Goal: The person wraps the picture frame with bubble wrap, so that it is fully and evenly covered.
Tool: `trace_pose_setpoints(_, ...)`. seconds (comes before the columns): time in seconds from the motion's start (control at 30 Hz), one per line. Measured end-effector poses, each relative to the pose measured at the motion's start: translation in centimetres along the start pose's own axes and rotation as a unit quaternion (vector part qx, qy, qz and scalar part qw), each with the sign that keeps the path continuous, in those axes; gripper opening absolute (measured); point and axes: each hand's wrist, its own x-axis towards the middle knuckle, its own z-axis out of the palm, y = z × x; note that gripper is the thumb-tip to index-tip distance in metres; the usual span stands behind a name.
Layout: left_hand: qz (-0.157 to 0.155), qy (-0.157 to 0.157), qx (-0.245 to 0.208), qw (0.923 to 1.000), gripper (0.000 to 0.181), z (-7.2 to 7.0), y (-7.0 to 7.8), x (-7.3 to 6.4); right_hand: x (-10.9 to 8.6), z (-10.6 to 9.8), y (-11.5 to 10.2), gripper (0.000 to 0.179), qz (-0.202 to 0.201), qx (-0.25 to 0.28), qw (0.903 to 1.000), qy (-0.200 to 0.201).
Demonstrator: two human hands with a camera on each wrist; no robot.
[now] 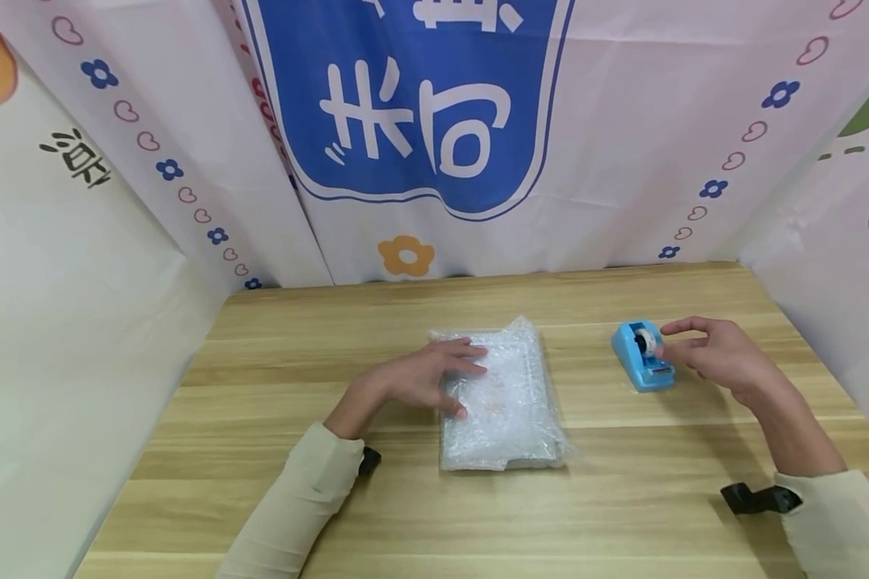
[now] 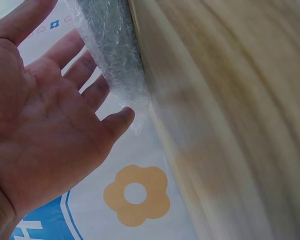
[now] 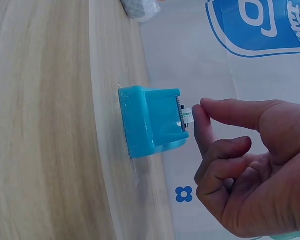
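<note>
A flat rectangular package in clear bubble wrap (image 1: 510, 402) lies on the wooden table. My left hand (image 1: 427, 374) rests on its left part with spread fingers. In the left wrist view, the fingers of the left hand (image 2: 50, 115) lie along the wrap (image 2: 112, 45). Right of the package stands a blue tape dispenser (image 1: 633, 354) holding a small tape roll (image 1: 648, 341). My right hand (image 1: 724, 358) is beside it, thumb and forefinger apart near the roll. In the right wrist view, the right hand's (image 3: 260, 165) fingertips are near the dispenser (image 3: 157, 120); contact is unclear.
The wooden table (image 1: 297, 354) ends at a printed cloth (image 1: 608, 161) behind it. White side panels (image 1: 65, 322) stand left and right. Dark wrist straps (image 1: 760, 498) are on both sleeves.
</note>
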Motion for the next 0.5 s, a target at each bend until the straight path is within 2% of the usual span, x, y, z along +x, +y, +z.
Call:
trace_pose_setpoints(0.27, 0.005, 0.0, 0.003, 1.0, 0.07, -0.1, 0.2, -0.2, -0.8, 0.0, 0.1, 0.069, 0.001, 0.001, 0.9999, -0.012)
trace_pose_setpoints(0.5, 0.004, 0.001, 0.006, 1.0, 0.07, -0.1, 0.2, -0.3, -2.1, -0.2, 0.4, 0.062, -0.033, -0.014, 0.9993, -0.011)
